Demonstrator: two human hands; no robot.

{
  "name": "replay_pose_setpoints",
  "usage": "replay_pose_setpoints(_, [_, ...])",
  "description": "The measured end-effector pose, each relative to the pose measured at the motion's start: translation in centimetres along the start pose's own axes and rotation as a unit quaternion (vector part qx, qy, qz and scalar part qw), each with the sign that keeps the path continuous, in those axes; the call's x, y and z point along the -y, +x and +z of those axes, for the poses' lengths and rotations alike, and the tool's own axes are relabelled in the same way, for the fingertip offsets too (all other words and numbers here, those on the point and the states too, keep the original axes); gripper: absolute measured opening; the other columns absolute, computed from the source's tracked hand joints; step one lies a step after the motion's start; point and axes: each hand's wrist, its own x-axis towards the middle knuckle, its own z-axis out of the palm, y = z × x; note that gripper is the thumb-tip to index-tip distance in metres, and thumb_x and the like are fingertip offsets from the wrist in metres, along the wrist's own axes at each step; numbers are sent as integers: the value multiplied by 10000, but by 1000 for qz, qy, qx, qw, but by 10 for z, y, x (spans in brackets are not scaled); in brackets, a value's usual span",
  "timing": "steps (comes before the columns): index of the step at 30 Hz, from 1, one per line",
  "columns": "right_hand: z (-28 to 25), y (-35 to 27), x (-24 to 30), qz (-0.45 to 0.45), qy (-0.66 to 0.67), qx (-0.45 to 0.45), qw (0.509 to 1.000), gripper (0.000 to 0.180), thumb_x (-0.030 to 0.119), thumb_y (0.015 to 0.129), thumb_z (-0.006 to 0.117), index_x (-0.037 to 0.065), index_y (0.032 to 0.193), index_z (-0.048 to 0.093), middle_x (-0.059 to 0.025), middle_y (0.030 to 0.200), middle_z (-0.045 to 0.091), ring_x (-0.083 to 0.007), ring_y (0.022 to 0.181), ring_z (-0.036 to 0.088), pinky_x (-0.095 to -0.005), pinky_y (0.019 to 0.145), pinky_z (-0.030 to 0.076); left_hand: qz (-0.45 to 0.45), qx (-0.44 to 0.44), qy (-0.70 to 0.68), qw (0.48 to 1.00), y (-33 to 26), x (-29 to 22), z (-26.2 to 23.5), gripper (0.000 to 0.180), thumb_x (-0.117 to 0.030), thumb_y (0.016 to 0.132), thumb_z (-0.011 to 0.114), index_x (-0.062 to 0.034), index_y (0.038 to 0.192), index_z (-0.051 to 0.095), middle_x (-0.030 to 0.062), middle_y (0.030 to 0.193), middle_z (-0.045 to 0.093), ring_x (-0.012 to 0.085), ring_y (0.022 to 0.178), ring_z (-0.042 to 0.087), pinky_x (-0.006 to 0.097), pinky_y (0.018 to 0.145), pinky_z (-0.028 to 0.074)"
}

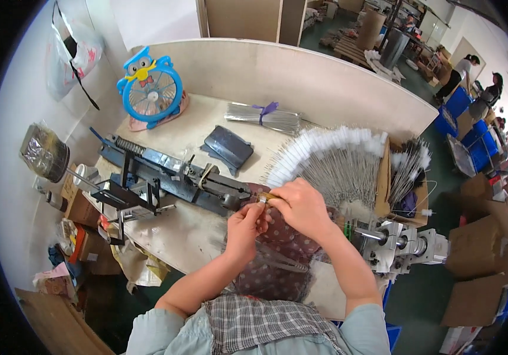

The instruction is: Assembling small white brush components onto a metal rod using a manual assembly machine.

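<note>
The pale worktable (pixel 206 231) fills the middle of my view, backed by a curved pale partition (pixel 277 71). Across its left half runs a long dark metal jig (pixel 171 177), reaching from the upper left down toward centre frame. To the right of centre a fan of thin wire brushes with white tufted tips (pixel 331 157) spreads out, and a second batch with dark and white tips (pixel 411 163) sits in a cardboard box further right. At the upper left stands a blue owl-shaped fan (pixel 147 89), with a tied bundle of bare wires (pixel 263 116) near the top centre and a dark flat pad (pixel 227 148) below it.

My two hands meet at centre frame, just off the right end of the jig. My right hand (pixel 301 207) is pinched shut on a small brass-coloured piece (pixel 266 197); my left hand (pixel 243 228) is curled up against it from below, fingers closed, though I cannot tell exactly what they grip.

I judge this to be the fitting step, small piece being joined or threaded by fingertip. The next move seems to call for steady alignment and a firm pinch.
</note>
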Motion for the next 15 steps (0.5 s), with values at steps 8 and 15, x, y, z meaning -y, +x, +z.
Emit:
replay_pose_setpoints(8, [0,5,7,138,92,85,982,222,261,823,607,66,878,697,-104,801,651,-281,805,578,-374,722,465,-31,90,62,993,1,-8,-17,364,-374,971,430,-36,1037,549,78,854,636,161,779,609,307,706,468])
replay_pose_setpoints(15, [15,-10,37,14,-76,-59,995,329,242,699,740,70,968,661,-38,919,615,-240,914,561,-369,741,468,-33,44,-128,990,-1,-1,-4,374,-399,970,391,-73,1080,536,74,1015,615,190,974,585,353,891,421])
